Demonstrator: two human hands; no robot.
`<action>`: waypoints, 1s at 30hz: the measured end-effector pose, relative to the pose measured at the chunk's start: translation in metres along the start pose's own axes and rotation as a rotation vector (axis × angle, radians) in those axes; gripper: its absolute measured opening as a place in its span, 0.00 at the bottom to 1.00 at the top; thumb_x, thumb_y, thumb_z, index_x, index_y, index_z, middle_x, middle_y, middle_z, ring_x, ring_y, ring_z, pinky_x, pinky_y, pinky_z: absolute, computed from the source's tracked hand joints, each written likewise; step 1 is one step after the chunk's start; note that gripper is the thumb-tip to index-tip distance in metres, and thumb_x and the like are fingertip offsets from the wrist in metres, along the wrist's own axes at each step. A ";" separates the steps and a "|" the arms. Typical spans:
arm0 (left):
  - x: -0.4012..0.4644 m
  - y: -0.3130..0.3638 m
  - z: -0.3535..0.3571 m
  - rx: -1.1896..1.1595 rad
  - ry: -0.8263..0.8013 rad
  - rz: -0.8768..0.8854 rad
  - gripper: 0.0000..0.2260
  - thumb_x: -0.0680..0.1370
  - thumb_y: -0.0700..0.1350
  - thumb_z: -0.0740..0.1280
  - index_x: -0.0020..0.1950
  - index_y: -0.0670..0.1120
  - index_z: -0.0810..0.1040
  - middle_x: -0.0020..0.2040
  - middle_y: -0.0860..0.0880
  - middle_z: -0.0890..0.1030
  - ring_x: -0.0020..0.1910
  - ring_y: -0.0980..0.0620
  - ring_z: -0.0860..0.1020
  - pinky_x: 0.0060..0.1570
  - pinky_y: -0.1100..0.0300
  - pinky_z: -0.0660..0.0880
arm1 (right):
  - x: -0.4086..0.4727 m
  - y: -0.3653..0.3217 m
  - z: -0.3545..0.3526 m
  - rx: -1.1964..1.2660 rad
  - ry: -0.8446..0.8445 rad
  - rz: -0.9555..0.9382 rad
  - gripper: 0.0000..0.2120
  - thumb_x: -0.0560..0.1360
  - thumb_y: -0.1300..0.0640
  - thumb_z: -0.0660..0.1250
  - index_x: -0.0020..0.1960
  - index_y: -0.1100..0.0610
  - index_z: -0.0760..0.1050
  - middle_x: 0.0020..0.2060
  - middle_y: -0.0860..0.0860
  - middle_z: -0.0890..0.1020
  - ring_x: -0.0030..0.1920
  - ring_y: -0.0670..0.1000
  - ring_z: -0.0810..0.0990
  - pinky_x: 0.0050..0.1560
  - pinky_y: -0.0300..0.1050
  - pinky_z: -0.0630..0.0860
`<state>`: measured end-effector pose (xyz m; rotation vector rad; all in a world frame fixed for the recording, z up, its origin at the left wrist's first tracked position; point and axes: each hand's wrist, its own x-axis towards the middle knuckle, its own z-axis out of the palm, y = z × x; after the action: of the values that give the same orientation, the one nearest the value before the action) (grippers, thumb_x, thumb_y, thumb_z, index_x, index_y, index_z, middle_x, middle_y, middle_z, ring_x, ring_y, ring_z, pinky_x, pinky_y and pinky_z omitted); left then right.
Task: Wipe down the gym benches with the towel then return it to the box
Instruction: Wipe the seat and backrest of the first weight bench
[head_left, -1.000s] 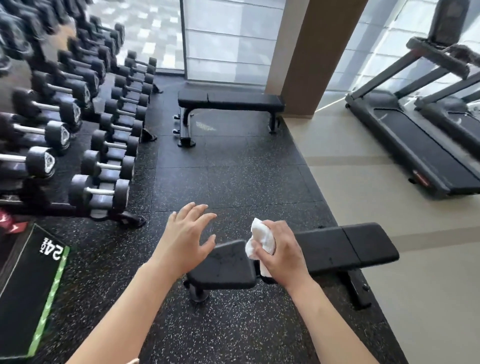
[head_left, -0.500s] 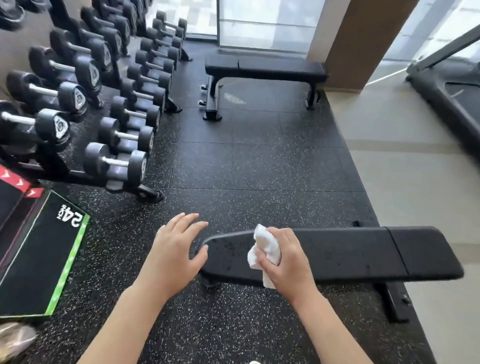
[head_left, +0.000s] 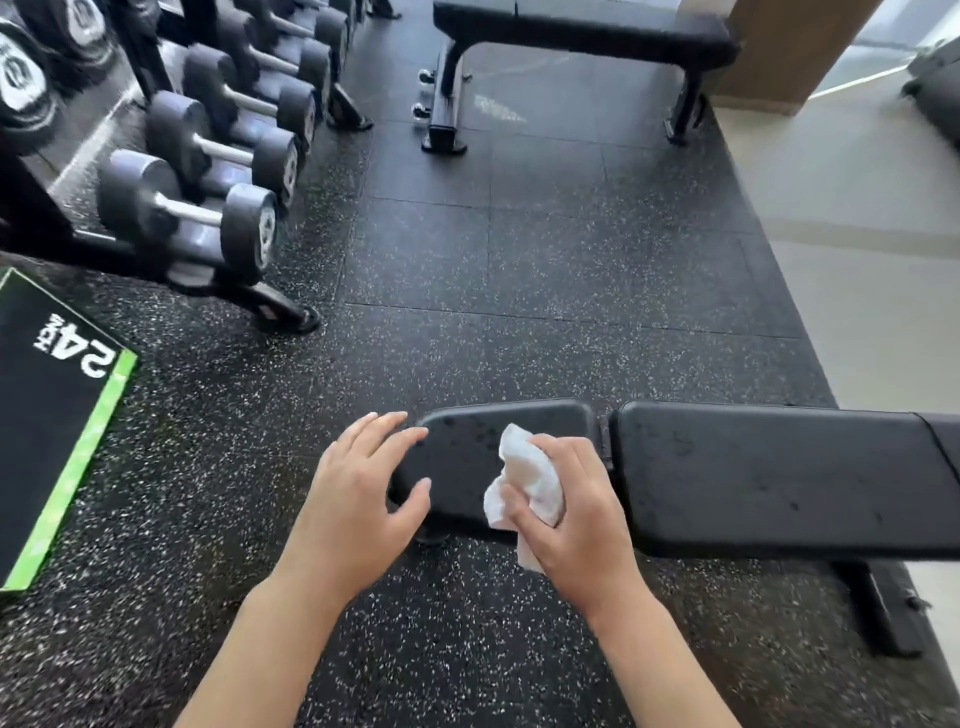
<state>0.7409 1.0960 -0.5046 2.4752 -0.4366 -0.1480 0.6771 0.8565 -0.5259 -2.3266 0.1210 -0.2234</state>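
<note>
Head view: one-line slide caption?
Right hand grips a white towel over the near gym bench; open left hand at its end.

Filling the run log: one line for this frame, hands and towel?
right hand grips white towel | over near bench seat pad | left hand open at pad end | far bench untouched

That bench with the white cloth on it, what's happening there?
A person is cleaning gym gear. The right hand grips a crumpled white towel over the seat pad of the near bench. The left hand hovers open at the pad's end. A second bench stands farther off, beside the dumbbell rack.
</note>
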 end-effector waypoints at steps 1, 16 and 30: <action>0.001 -0.010 0.014 -0.006 0.005 0.001 0.24 0.79 0.49 0.72 0.75 0.51 0.75 0.78 0.53 0.70 0.81 0.51 0.61 0.80 0.45 0.61 | -0.001 0.009 0.011 0.003 0.013 -0.010 0.21 0.78 0.42 0.71 0.69 0.43 0.72 0.60 0.40 0.73 0.61 0.47 0.77 0.56 0.50 0.79; 0.038 -0.138 0.151 0.066 0.092 0.075 0.26 0.79 0.50 0.72 0.76 0.51 0.73 0.78 0.53 0.70 0.79 0.50 0.63 0.78 0.43 0.62 | 0.027 0.111 0.125 0.004 0.126 -0.205 0.24 0.76 0.41 0.72 0.70 0.41 0.72 0.62 0.36 0.72 0.62 0.45 0.77 0.53 0.49 0.81; 0.021 -0.198 0.163 -0.065 0.119 0.059 0.26 0.77 0.56 0.72 0.74 0.50 0.75 0.71 0.57 0.74 0.72 0.57 0.69 0.75 0.54 0.67 | 0.030 0.068 0.185 -0.110 0.022 -0.269 0.23 0.76 0.42 0.71 0.69 0.42 0.72 0.59 0.38 0.72 0.60 0.43 0.74 0.54 0.47 0.78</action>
<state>0.7813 1.1481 -0.7538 2.3898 -0.4459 0.0091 0.7418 0.9348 -0.6971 -2.4473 -0.1744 -0.3848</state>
